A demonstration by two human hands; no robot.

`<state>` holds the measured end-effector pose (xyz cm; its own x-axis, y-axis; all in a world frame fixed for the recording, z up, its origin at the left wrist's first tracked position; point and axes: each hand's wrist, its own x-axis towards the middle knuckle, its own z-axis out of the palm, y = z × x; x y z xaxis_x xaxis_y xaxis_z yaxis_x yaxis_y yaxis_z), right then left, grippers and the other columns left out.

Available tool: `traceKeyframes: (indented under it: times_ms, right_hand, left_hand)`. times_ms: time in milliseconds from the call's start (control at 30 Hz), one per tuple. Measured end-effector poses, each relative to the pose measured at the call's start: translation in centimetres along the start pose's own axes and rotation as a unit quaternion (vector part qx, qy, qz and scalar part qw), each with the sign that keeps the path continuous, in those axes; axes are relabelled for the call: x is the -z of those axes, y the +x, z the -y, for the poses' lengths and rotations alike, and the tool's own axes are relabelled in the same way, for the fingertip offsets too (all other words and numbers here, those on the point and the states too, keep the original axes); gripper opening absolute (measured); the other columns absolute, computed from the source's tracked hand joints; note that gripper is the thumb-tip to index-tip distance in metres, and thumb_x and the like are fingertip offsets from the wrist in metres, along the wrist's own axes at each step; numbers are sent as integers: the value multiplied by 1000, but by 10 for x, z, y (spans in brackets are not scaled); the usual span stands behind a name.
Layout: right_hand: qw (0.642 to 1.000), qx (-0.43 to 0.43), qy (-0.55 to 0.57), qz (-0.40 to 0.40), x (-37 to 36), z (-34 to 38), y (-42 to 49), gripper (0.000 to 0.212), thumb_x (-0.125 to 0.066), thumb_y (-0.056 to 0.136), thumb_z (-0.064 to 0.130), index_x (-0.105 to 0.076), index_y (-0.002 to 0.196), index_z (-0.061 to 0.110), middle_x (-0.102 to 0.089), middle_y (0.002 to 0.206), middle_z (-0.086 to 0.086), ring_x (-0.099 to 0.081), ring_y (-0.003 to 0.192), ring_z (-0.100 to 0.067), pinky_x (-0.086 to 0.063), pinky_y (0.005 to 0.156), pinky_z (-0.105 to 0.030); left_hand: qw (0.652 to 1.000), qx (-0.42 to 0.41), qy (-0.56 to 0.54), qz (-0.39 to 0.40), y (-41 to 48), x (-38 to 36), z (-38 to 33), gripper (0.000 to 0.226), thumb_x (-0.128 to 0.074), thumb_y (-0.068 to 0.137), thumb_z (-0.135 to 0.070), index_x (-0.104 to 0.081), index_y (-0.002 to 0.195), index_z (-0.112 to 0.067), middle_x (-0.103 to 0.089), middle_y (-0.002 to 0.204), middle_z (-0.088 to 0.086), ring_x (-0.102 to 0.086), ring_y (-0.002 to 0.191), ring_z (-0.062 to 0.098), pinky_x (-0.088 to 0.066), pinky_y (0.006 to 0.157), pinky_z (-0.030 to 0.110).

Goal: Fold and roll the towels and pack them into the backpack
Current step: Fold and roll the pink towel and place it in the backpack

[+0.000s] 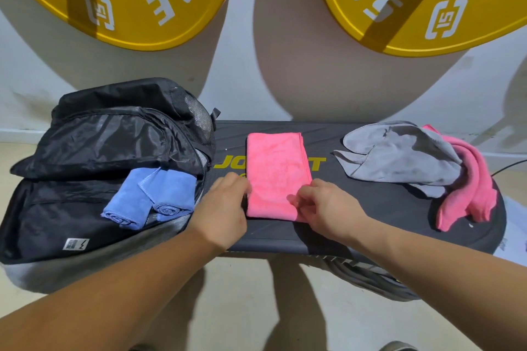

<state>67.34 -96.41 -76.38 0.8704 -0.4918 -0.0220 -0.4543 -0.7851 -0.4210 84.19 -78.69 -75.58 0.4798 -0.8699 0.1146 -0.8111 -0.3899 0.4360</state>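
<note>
A pink towel (276, 174) folded into a long strip lies in the middle of the black bench (370, 225). My left hand (225, 205) touches its near left edge. My right hand (322, 208) pinches its near right corner with curled fingers. To the left stands an open black backpack (85, 151) holding two rolled blue towels (148, 199) side by side. At the right end of the bench a crumpled grey towel (399, 157) lies over another crumpled pink towel (470, 196).
Two big yellow weight plates (137, 3) (427, 8) lean against the white wall behind the bench. A black cable (507, 165) runs along the floor at the right. A shoe tip (399, 346) shows at the bottom edge.
</note>
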Motion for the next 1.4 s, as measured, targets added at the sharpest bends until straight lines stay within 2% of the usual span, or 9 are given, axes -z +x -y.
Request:
traceKeyframes:
  times_ms: [133,400,567,700,867,967,1067,1267,1400]
  right_hand:
    - [998,27,-52,-13,2,1,2,25,-56,99,43,-75,97,29,-63,96,1,-58,98,-29,-45,78,-36]
    - [992,89,-86,22,7,0,-6,24,-57,83,45,-71,96,30,-60,88,3,-61,86,-28,-51,74,-37]
    - [988,86,-110,66,11,0,-3,39,-65,85,55,-67,117,33,-59,107,4,-56,104,-22,-47,85,-35]
    - [985,114,-128,-1,2,-1,-3,26,-66,86,45,-74,99,23,-57,93,-4,-56,85,-30,-51,67,-39]
    - [973,143,-169,-62,-7,0,2,18,-66,88,33,-67,79,17,-53,79,-4,-51,70,-29,-31,55,-34]
    - [993,92,-72,-22,-5,-1,5,16,-59,92,31,-72,93,21,-63,88,-1,-57,83,-29,-46,66,-39]
    - [999,53,11,-10,-3,-5,3,15,-66,91,26,-69,106,23,-68,105,5,-58,96,-24,-51,82,-40]
    - [979,145,-145,-20,-4,-6,-1,21,-76,77,31,-67,85,14,-51,88,-7,-49,73,-28,-42,55,-38]
    - [985,120,-124,-24,0,-4,2,13,-67,84,25,-63,79,14,-49,91,-4,-47,79,-27,-47,60,-42]
  left_hand:
    - [998,-28,-57,17,1,-3,-30,41,-51,88,-15,-59,128,-18,-63,123,2,-57,113,23,-48,96,37]
    - [986,-78,75,130,-4,-8,-18,31,-58,93,-33,-66,121,-23,-65,109,0,-55,105,26,-47,89,37]
    - [987,75,-78,121,1,-17,-9,27,-63,95,-22,-73,120,-20,-72,121,-2,-63,114,17,-46,96,25]
    - [973,159,-154,65,9,-17,-5,6,-77,85,-18,-73,81,-15,-64,72,-11,-58,70,11,-43,70,24]
    - [995,-45,72,46,10,-15,-8,8,-66,85,-11,-68,82,-19,-56,94,-1,-53,91,25,-50,72,38]
    - [971,-153,160,87,-2,-22,-18,10,-58,82,-11,-64,88,-15,-58,95,4,-55,93,29,-52,69,42]
    - [971,-159,158,87,-8,-22,-18,13,-57,89,-25,-63,95,-16,-58,102,4,-53,98,27,-52,77,42]
    - [973,-129,158,104,4,-20,-17,23,-54,89,-5,-60,107,-17,-56,108,1,-50,103,24,-50,83,40]
    - [986,-87,98,100,7,-15,-12,27,-51,94,-9,-60,117,-20,-61,111,1,-52,107,25,-50,87,42]
